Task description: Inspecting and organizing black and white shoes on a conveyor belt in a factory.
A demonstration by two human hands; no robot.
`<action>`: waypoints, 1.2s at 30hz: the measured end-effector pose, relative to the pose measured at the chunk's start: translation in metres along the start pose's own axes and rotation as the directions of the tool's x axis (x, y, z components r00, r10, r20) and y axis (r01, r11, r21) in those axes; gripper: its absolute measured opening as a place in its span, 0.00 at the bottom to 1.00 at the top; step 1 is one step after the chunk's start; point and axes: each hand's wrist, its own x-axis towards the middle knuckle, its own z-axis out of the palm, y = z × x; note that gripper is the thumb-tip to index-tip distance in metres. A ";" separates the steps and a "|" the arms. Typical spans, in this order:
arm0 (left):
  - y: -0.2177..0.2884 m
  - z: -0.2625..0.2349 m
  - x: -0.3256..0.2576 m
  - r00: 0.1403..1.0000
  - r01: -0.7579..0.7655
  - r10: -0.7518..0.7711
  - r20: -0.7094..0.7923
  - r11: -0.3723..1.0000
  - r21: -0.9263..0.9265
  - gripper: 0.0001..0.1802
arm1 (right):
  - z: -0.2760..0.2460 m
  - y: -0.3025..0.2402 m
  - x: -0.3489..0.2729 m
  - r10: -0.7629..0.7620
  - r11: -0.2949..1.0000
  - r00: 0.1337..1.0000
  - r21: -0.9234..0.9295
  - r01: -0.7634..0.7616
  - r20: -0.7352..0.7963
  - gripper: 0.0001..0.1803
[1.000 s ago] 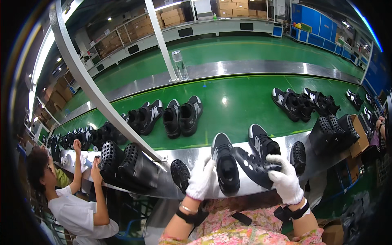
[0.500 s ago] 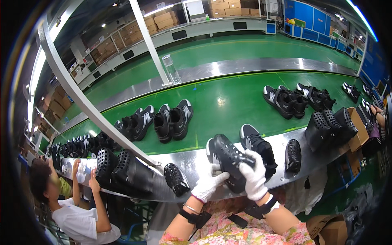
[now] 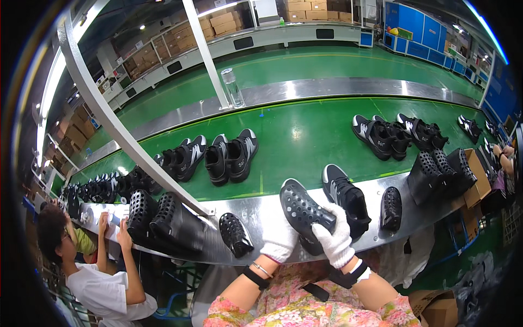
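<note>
Both my hands wear white knit gloves. My left hand (image 3: 279,238) and my right hand (image 3: 335,238) together hold a black shoe (image 3: 303,212) turned on its side, its studded sole facing up, over the steel edge (image 3: 256,210) of the conveyor. My right hand grips its heel end; my left hand supports it from below. Its partner, a black and white shoe (image 3: 345,197), stands upright just to the right on the steel strip. A black perforated shoe insert (image 3: 235,234) lies to the left and another (image 3: 391,207) to the right.
Several pairs of black and white shoes (image 3: 229,155) sit on the green belt (image 3: 305,136). Black perforated lasts (image 3: 163,218) stack at left and at right (image 3: 441,171) beside a cardboard box (image 3: 479,177). A seated person (image 3: 92,272) works at my left. A diagonal steel post (image 3: 125,136) crosses the belt.
I lifted the left shoe of the pair off the steel strip, brought both hands onto it and turned it sole-up. The belt's shoes appear shifted as my head moved.
</note>
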 end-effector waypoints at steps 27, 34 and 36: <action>0.026 -0.024 0.037 0.969 -0.125 0.077 0.236 0.973 0.195 0.35 | -0.090 -0.113 -0.003 0.366 0.891 0.917 -0.346 -0.294 0.162 0.23; 0.020 -0.041 0.052 0.931 -0.231 0.200 0.307 0.970 0.071 0.17 | -0.057 -0.086 0.018 0.059 0.742 0.970 -0.660 0.115 0.235 0.22; 0.015 -0.042 0.050 0.933 -0.233 0.206 0.295 0.970 0.061 0.17 | -0.047 -0.086 0.027 0.099 0.690 0.964 -0.715 0.112 0.246 0.23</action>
